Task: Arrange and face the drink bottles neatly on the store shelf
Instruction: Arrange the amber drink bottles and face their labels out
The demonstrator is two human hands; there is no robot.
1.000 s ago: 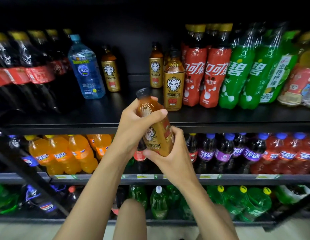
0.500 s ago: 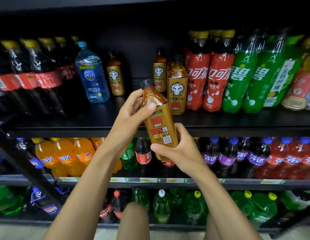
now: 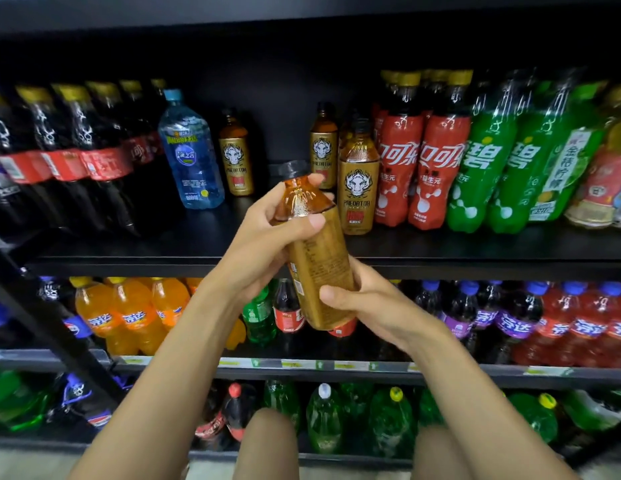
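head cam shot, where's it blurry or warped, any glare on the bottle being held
Head view: small glints on the held amber bottle at its shoulder, back-label print too soft to read; green Sprite bottles at the right edge smear and lean outward, wide-angle distortion; shelf back wall falls into black.

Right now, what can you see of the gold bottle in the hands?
The gold bottle has a black cap, clear amber shoulder and gold label, fine-print side toward the camera. It tilts, cap up-left, held in the air before the top shelf edge. The left hand grips its shoulder; the right hand holds its lower body.
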